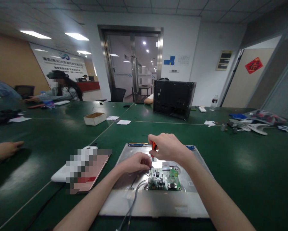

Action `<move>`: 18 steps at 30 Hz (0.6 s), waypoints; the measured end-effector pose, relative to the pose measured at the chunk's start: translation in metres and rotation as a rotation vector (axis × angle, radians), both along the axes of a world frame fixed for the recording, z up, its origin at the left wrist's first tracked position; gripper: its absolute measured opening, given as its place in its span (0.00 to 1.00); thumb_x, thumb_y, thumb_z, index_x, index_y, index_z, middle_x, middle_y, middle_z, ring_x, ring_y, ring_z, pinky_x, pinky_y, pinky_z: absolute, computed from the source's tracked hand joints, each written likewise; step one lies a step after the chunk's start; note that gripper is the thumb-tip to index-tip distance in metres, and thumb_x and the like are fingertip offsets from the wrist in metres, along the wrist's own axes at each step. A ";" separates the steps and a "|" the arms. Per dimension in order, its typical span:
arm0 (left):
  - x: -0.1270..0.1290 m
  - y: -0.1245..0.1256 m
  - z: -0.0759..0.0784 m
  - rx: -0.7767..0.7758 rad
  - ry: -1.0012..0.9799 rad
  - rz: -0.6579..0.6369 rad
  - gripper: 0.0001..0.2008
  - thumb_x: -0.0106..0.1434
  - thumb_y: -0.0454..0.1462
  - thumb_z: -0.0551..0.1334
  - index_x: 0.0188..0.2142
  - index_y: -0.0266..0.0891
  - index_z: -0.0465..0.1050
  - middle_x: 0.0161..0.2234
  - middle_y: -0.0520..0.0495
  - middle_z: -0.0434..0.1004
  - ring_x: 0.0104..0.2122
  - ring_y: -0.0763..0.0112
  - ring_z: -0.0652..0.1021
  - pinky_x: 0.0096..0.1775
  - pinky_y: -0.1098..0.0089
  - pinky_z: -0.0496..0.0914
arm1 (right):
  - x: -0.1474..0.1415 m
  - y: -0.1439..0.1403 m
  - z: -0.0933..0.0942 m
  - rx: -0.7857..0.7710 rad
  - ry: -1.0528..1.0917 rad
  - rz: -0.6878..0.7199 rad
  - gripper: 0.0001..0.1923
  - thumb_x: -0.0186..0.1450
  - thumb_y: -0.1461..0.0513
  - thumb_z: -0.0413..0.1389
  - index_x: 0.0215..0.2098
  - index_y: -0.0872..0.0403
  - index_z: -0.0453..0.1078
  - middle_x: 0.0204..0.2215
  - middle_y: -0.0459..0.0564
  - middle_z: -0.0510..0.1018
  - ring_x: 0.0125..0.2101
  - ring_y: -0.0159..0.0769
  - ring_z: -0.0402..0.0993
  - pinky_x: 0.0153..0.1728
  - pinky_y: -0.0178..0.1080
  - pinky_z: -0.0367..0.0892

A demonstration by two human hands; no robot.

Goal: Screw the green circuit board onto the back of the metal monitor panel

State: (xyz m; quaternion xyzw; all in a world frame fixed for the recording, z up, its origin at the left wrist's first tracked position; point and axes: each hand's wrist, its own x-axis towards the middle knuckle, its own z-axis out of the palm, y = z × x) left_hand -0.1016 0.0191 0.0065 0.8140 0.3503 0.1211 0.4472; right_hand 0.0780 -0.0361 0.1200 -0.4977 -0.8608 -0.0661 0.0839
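Observation:
A metal-backed display panel (124,202) lies flat on the green table in front of me, with a green circuit board (174,176) on its back. My right hand (169,146) is closed around the red-and-black handle of a screwdriver (154,146), held upright. Its shaft points down at the board's upper left corner. Beside the tip, the fingers of my left hand (140,161) are pinched together; what they hold, if anything, is hidden. Dark cables (135,200) run from the board's left side over the panel's near edge.
To the left lie a white device (62,173) and a pink phone-like slab (99,170), partly blurred out. Farther off are an open box (95,118), a black monitor casing (174,99), a bottle (214,102) and loose parts (242,125). Another person's hand (8,150) rests at far left.

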 end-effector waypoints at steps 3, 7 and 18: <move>0.000 0.000 0.001 0.014 0.007 0.008 0.04 0.49 0.35 0.63 0.27 0.37 0.73 0.25 0.53 0.73 0.29 0.70 0.72 0.33 0.72 0.65 | -0.002 0.002 0.000 0.010 -0.023 -0.048 0.18 0.63 0.46 0.50 0.35 0.50 0.69 0.29 0.49 0.79 0.30 0.39 0.74 0.24 0.35 0.53; 0.000 0.001 0.001 0.009 0.009 0.016 0.04 0.49 0.35 0.63 0.26 0.37 0.73 0.23 0.53 0.72 0.27 0.71 0.71 0.31 0.72 0.65 | -0.004 0.002 0.000 0.021 -0.031 -0.047 0.13 0.66 0.53 0.48 0.34 0.50 0.70 0.29 0.49 0.79 0.30 0.38 0.74 0.24 0.35 0.51; 0.001 -0.001 0.001 -0.005 -0.020 0.021 0.04 0.48 0.34 0.63 0.26 0.36 0.73 0.24 0.53 0.72 0.26 0.71 0.72 0.30 0.73 0.65 | -0.005 0.001 0.001 -0.002 -0.039 -0.063 0.15 0.66 0.49 0.48 0.36 0.50 0.69 0.30 0.50 0.78 0.31 0.40 0.75 0.24 0.36 0.51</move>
